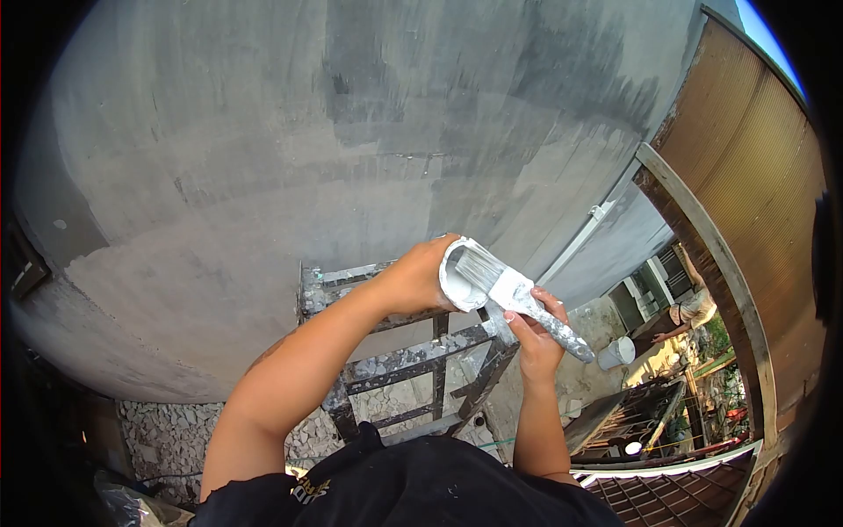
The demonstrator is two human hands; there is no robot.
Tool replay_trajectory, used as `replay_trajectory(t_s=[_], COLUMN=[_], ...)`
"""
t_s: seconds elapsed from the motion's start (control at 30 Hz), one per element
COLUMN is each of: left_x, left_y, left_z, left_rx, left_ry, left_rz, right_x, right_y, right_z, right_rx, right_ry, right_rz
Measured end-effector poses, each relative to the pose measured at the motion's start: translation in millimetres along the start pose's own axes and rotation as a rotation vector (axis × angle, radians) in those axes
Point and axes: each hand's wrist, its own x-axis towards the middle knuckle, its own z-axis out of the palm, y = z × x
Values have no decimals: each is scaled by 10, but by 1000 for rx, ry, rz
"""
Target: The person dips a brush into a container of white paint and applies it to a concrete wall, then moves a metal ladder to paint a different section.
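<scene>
My left hand (420,274) is wrapped round a small white paint container (459,294), tilted so its opening faces me. My right hand (538,341) grips the paint-smeared handle of a flat paintbrush (518,297). The brush's wide bristles lie over the mouth of the container, near its inner rim. Whitish paint coats the container's edge and the brush's ferrule. Ahead of both hands rises a grey wall (290,132) with darker, streaky patches across its upper part.
Below my hands stands a paint-spattered metal ladder or frame (404,362). Rubble (171,436) lies along the wall's foot. To the right are a wooden beam (716,237), brown corrugated sheeting (764,114), a white bucket (616,353) on the ground, and another person (696,309).
</scene>
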Motion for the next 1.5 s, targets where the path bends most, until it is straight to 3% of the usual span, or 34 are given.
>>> replay_trajectory(t_s=[0.67, 0.73, 0.97, 1.03, 1.13, 1.5], left_x=[5, 3, -5, -1, 11, 1], left_y=[-13, -11, 4, 2, -65, 10], left_z=[8, -4, -2, -1, 6, -22], left_rx=[-17, 16, -10, -12, -5, -46], left_ry=[16, -11, 8, 5, -10, -1], left_rz=[18, -5, -5, -29, -12, -55], right_x=[106, 132, 239, 327, 364, 410], right_y=[-70, -7, 93, -17, -88, 45], right_z=[-7, 43, -15, -59, -14, 36], right_rx=[-7, -108, -128, -485, -564, -255], right_ry=[-132, -110, -107, -233, -246, -241], right_rz=[66, -101, -172, -416, -498, -399])
